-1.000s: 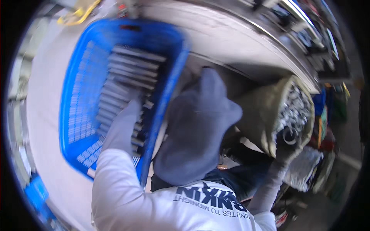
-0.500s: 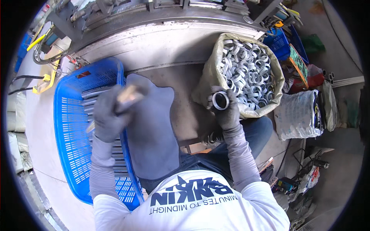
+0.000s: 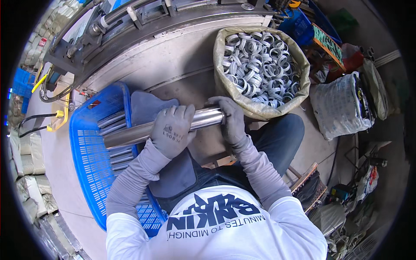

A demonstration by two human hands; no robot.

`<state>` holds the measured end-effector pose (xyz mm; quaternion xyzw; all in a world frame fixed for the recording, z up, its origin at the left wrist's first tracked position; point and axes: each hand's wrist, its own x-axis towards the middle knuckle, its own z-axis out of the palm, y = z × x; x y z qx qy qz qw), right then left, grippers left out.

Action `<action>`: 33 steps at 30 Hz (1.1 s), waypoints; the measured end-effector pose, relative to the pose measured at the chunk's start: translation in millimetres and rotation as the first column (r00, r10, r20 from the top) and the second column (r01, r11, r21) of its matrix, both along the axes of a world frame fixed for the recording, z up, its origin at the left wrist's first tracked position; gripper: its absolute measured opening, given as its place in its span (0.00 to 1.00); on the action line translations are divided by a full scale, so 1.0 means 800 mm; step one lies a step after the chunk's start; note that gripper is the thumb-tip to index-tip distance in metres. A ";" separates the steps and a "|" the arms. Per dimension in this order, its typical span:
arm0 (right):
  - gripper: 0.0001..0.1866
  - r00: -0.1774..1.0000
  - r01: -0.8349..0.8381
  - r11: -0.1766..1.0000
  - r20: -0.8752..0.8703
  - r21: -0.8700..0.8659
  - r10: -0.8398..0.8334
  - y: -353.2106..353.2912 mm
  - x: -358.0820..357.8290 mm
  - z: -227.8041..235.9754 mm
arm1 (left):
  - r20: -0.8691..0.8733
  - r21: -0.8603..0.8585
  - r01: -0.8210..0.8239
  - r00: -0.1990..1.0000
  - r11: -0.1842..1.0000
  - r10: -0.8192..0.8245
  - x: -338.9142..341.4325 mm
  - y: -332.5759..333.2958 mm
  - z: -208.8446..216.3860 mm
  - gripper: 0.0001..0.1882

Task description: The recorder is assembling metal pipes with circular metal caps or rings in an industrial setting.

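A shiny metal tube (image 3: 134,135) lies slantwise in front of me, its left end over the blue basket. My left hand (image 3: 173,130), in a grey glove, is closed round the tube right of its middle. My right hand (image 3: 232,121), gloved too, is wrapped about the tube's right end, where a dark rim shows. Its fingers hide most of that end, so I cannot tell whether a ring is there. More metal tubes (image 3: 113,125) lie in the blue plastic basket (image 3: 82,151). Many pale metal rings (image 3: 260,69) fill an open woven sack (image 3: 225,93).
A dark grey pad (image 3: 175,177) covers my left thigh. Along the far side runs a metal machine bench (image 3: 164,28). Right of the ring sack stand a stuffed white sack (image 3: 340,106) and a blue crate (image 3: 299,24). Loose items lie at the lower right.
My left hand has come right from over the basket and now grips the tube. My right hand, which showed a ring, has moved left to the tube's end. The view has shifted.
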<state>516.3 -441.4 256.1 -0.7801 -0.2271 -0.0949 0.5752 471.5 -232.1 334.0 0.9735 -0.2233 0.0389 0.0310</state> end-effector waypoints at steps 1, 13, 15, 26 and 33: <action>0.21 1.000 0.006 1.000 -0.002 0.000 -0.006 0.000 -0.002 -0.006 | -0.002 0.000 0.006 1.000 1.000 -0.006 -0.001 -0.002 -0.002 0.34; 0.16 0.684 0.295 0.719 -0.664 0.629 0.301 -0.004 0.011 -0.046 | 0.285 -0.539 0.323 0.939 0.778 -0.192 -0.056 -0.001 -0.010 0.33; 0.15 0.902 0.167 0.901 -0.432 0.399 0.024 -0.015 0.009 -0.015 | -0.095 -0.774 -0.090 0.995 0.626 0.026 -0.088 0.020 -0.049 0.32; 0.26 0.789 0.524 0.746 -0.097 -0.411 -0.607 -0.045 0.169 -0.006 | 0.026 -0.966 0.114 0.936 -0.234 0.350 0.012 0.057 0.131 0.20; 0.21 0.860 0.391 0.551 0.079 -0.737 -0.504 -0.048 0.197 -0.055 | 0.027 -0.197 -0.140 0.989 0.970 0.148 0.009 0.022 0.039 0.32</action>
